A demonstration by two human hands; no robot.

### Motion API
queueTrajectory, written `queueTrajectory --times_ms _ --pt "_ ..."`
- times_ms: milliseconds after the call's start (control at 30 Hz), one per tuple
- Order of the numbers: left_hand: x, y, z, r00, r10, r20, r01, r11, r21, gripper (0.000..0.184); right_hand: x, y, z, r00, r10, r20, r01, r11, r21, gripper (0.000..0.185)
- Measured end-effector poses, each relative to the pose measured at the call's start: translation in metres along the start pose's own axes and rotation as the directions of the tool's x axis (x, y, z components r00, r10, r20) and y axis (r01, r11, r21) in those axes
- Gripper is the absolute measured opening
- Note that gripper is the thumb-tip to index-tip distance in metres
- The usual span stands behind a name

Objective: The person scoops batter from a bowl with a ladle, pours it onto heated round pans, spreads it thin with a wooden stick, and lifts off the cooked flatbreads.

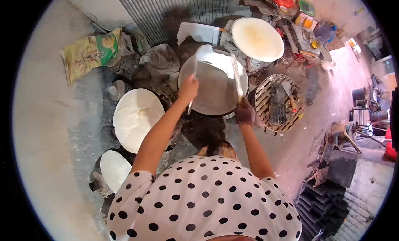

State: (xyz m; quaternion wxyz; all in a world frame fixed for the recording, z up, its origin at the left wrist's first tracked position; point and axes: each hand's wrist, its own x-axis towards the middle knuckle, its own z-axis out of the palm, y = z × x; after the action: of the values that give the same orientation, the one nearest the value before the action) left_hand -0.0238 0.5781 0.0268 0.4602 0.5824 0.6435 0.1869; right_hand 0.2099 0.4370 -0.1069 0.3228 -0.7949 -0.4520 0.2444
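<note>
A large round griddle (213, 93) lies in front of me, its flat grey surface facing up. My left hand (189, 89) is closed round a thin pale stick (190, 106) over the griddle's left side. Wearing a dark glove, my right hand (245, 113) grips a long, flat wooden stick (237, 76) at the griddle's right edge. Between the far ends of the two sticks is a bright white patch (220, 62); whether it is a thin sheet or glare, I cannot tell.
Round white sheets (139, 118) lie at my left, and a stack-like pale round (257, 39) sits at the back right. A slatted round stand (274, 122) at right bears a cleaver (289, 95). A printed sack (93, 51) and white dustpan-like piece (199, 33) are behind.
</note>
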Motion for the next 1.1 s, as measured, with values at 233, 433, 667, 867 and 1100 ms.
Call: queueTrajectory --times_ms 233,433,667,867,1100 --pt "-0.108 -0.018 -0.075 0.992 -0.007 -0.128 -0.052 0.892 -0.449 0.043 0.017 -0.040 0.069 0.988 0.149 -0.030 -0.124 0.908 0.400 0.050" --pt "-0.187 -0.059 -0.104 0.997 0.057 0.042 -0.017 0.770 -0.638 0.040 -0.017 -0.005 0.081 0.930 0.282 -0.235 -0.073 0.768 0.636 0.052" --pt "-0.224 -0.153 -0.099 0.990 -0.073 0.120 0.140 0.553 -0.822 0.037 0.062 0.002 0.113 0.991 -0.093 0.094 0.016 0.792 0.611 0.049" --pt "-0.249 -0.146 -0.102 0.995 -0.084 0.053 0.088 0.502 -0.861 0.041 0.021 0.003 0.049 0.981 0.150 -0.124 -0.065 0.855 0.515 0.058" --pt "-0.253 -0.131 -0.074 0.970 -0.089 -0.225 -0.106 0.680 -0.725 0.041 0.071 -0.044 0.063 0.994 -0.012 0.107 0.009 1.000 0.028 0.045"
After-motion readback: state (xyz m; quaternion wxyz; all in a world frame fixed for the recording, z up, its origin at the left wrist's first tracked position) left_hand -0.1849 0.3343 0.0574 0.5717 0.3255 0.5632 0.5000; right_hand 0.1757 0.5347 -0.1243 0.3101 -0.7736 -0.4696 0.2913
